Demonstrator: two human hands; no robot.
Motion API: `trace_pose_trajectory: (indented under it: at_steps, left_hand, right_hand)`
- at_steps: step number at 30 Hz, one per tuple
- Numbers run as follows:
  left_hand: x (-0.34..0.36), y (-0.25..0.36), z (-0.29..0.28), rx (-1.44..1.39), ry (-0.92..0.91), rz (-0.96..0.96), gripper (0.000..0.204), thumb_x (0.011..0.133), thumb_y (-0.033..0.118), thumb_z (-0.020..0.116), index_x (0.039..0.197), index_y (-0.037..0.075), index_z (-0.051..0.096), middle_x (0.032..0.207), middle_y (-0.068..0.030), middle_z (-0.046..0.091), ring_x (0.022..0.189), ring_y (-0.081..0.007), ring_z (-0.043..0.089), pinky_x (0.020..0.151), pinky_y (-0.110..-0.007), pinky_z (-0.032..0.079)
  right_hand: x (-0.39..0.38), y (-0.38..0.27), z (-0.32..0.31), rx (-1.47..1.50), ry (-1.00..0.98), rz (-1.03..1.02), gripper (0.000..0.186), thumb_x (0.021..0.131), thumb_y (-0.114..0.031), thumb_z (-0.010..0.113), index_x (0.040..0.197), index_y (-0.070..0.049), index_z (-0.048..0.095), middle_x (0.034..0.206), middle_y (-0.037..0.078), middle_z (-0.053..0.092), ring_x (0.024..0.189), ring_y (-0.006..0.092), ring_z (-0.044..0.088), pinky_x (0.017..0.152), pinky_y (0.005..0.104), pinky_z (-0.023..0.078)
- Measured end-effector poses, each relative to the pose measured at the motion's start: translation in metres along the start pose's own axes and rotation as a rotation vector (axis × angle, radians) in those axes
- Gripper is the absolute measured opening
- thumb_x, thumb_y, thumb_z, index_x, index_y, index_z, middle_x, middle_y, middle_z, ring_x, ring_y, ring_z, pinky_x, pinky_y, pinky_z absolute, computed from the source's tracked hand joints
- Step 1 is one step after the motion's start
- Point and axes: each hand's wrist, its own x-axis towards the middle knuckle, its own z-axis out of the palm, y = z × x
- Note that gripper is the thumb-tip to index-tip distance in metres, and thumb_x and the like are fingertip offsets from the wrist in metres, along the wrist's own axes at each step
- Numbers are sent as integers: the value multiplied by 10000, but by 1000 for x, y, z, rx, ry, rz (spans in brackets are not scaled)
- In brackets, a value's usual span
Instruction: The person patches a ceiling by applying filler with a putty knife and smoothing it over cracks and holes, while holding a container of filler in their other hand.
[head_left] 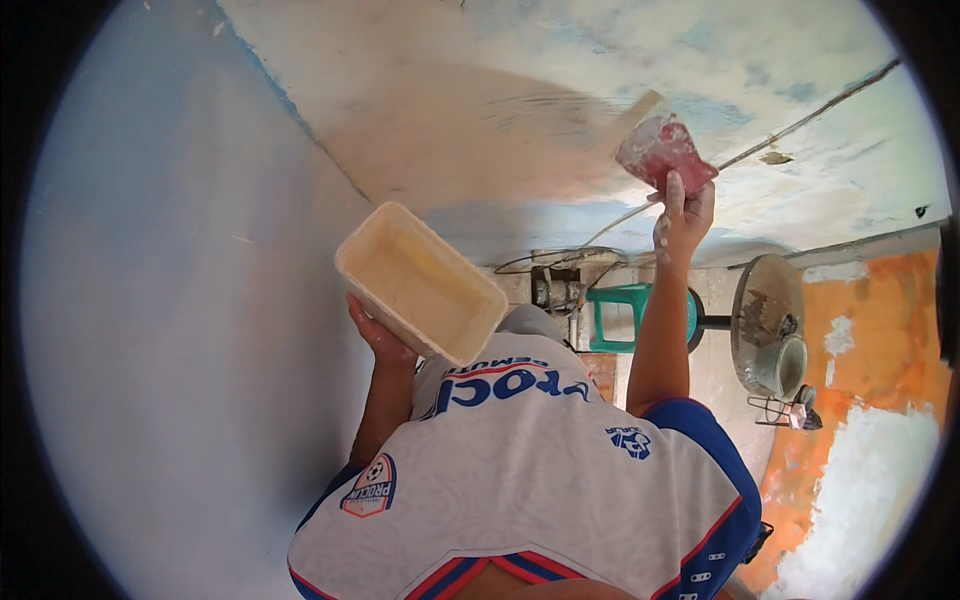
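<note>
There are two hands [683, 220] [385, 338], one tub [385, 313], one scraper [668, 155], one green stool [622, 295]

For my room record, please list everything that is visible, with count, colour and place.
Rectangular tub: 1, cream, left hand
Putty spreader: 1, red, right hand
Plastic stool: 1, green, right of centre
Round pedestal table: 1, brown, right
Bucket: 1, greyish, at table
Smooth wall: 1, bluish, left
Patchy surface: 1, whitish, top
Patched wall: 1, orange and white, far right
Cable or crack: 1, dark, upper right
Clutter: uncounted, dark, left of stool
Jersey: 1, white and blue, bottom
Hands: 2, bare, at tub and spreader
</note>
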Motion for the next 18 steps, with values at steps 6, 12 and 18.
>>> trace_pose_trajectory:
  at_steps: [6,12,18]
  left_hand:
    - [21,-12,31,33,-12,-112,808,968,703,412,1559,156,350,1558,-91,426,1393,-314,453,1131,-484,421]
    - [47,-31,77,50,-173,-21,790,975,699,393,1551,160,359,1541,-81,444,1377,-294,473,1112,-472,444]
    - [42,-46,115,154,-287,120,820,963,716,393,1515,110,397,1491,-110,485,1353,-279,499,1084,-445,470]
  right_hand:
    - [-21,-55,26,-220,-464,-470,177,866,16,705,1034,-17,658,1057,166,711,986,308,694,810,381,582]
    - [-21,-116,16,-437,-667,-797,274,742,-47,830,972,-61,682,1048,165,719,1003,410,666,852,449,551]
    - [-26,-118,-21,-105,-645,-254,255,898,23,683,1150,-7,661,977,116,742,840,227,728,762,325,561]
